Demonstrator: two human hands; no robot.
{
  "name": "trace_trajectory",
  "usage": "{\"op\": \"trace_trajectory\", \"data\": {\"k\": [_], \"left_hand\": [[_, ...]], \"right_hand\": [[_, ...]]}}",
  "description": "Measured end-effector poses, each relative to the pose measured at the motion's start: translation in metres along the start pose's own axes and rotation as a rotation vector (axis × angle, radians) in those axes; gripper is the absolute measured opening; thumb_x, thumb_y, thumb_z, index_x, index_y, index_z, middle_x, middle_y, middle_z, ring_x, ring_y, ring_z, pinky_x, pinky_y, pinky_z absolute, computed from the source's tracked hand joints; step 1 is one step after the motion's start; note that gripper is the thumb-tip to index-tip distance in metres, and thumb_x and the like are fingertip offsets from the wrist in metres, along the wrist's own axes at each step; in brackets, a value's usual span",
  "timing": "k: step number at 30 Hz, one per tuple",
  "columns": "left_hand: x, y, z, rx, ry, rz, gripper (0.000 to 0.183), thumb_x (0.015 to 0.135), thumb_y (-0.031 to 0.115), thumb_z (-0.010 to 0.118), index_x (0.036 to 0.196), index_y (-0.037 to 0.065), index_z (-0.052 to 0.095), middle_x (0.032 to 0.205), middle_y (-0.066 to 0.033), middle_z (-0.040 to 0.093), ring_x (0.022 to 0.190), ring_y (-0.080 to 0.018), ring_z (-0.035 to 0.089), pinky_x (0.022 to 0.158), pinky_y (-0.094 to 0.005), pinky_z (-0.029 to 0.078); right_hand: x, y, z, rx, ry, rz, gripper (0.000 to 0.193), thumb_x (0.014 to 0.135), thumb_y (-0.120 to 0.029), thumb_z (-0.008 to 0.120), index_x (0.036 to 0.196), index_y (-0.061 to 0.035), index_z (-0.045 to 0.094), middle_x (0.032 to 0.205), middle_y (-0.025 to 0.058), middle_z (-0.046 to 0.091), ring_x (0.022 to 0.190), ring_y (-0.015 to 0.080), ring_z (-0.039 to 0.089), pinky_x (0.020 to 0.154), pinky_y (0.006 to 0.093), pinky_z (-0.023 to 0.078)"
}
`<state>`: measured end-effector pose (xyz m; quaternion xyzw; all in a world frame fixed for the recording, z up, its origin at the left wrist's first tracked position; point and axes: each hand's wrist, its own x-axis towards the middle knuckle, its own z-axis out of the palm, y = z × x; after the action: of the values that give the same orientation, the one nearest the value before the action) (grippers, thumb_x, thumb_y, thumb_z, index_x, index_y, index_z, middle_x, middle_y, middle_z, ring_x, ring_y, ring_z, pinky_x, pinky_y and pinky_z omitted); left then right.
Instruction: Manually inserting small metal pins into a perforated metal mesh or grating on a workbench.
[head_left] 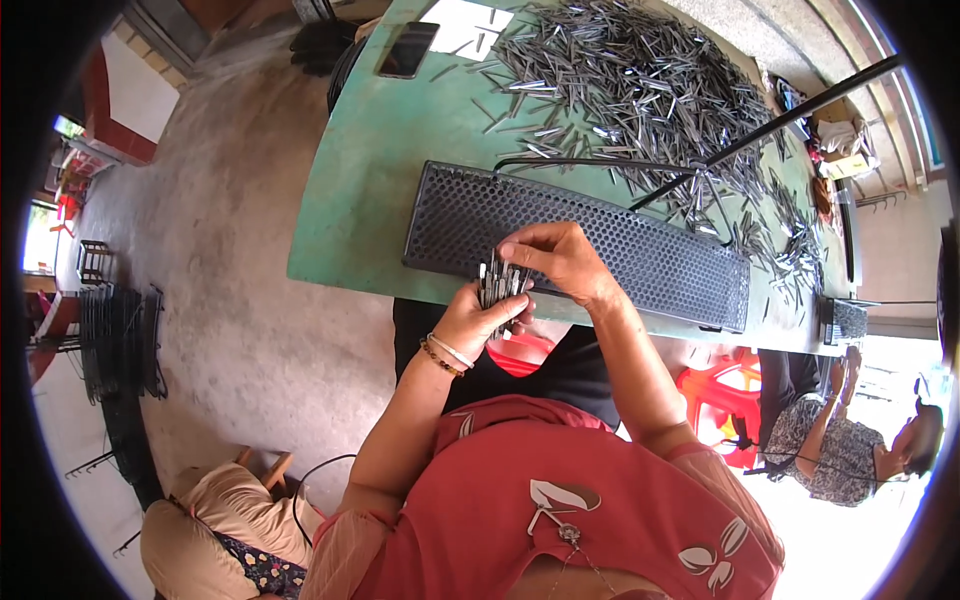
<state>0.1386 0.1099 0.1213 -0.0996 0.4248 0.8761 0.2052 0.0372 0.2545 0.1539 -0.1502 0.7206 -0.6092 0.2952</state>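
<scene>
This looks like a small workshop, with a bare floor (240, 300), a green table (345, 215) heaped with loose thin dark strips (650, 75), a long perforated panel (640, 240) near its edge, clustered dark frames (112, 345) to the left and another person (825, 455) at the right.

Straight ahead, the perforated rack (590, 225) and slanting rod (800, 114) bar the way to the dark strips (650, 85); leftward, the worktop (345, 205) leaves passing room up to the phone (408, 50).
</scene>
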Motion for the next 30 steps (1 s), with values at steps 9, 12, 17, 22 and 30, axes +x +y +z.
{"op": "trace_trajectory", "data": {"k": [9, 12, 17, 22, 30], "left_hand": [[0.007, -0.012, -0.005, -0.095, 0.024, -0.101, 0.026, 0.086, 0.015, 0.063, 0.107, 0.001, 0.059, 0.083, -0.0054, 0.062, 0.067, -0.0123, 0.059, 0.057, -0.0254, 0.047], [0.006, -0.017, -0.007, -0.089, 0.071, -0.119, 0.024, 0.086, 0.015, 0.063, 0.105, 0.001, 0.059, 0.083, -0.006, 0.062, 0.067, -0.0132, 0.059, 0.058, -0.0259, 0.048], [0.003, -0.018, -0.006, -0.136, 0.101, -0.129, 0.018, 0.085, 0.013, 0.064, 0.096, 0.0, 0.06, 0.081, -0.0088, 0.064, 0.067, -0.0167, 0.061, 0.06, -0.0296, 0.05], [0.002, -0.016, -0.002, -0.184, 0.111, -0.154, 0.02, 0.085, 0.014, 0.064, 0.099, 0.0, 0.059, 0.086, -0.0111, 0.065, 0.075, -0.0196, 0.064, 0.068, -0.0325, 0.054], [0.0, 0.0, 0.005, -0.152, 0.073, -0.054, 0.02, 0.086, 0.014, 0.063, 0.1, 0.0, 0.058, 0.089, -0.0106, 0.065, 0.077, -0.019, 0.065, 0.07, -0.0325, 0.055]], "right_hand": [[0.042, 0.003, -0.017, -0.299, 0.694, -0.472, 0.018, 0.082, -0.013, 0.068, 0.094, -0.0011, 0.067, 0.079, 0.0055, 0.066, 0.066, 0.0095, 0.055, 0.061, 0.0234, 0.046], [0.051, 0.006, -0.01, -0.438, 0.696, -0.551, 0.015, 0.08, -0.01, 0.069, 0.092, -0.0027, 0.068, 0.081, 0.0079, 0.066, 0.068, 0.0163, 0.06, 0.063, 0.0268, 0.048], [0.059, 0.025, -0.009, -0.691, 0.679, -0.676, 0.014, 0.078, -0.009, 0.068, 0.09, -0.0025, 0.067, 0.085, 0.012, 0.066, 0.076, 0.0287, 0.063, 0.067, 0.0336, 0.05], [0.062, 0.032, -0.007, -0.803, 0.63, -0.666, 0.015, 0.079, -0.012, 0.067, 0.09, -0.0015, 0.067, 0.086, 0.0121, 0.065, 0.075, 0.0301, 0.063, 0.067, 0.0345, 0.05], [0.007, -0.005, -0.003, -0.326, 0.155, -0.189, 0.033, 0.084, -0.031, 0.067, 0.087, 0.0018, 0.069, 0.071, 0.0103, 0.064, 0.064, 0.0123, 0.056, 0.057, 0.0288, 0.045]]}}
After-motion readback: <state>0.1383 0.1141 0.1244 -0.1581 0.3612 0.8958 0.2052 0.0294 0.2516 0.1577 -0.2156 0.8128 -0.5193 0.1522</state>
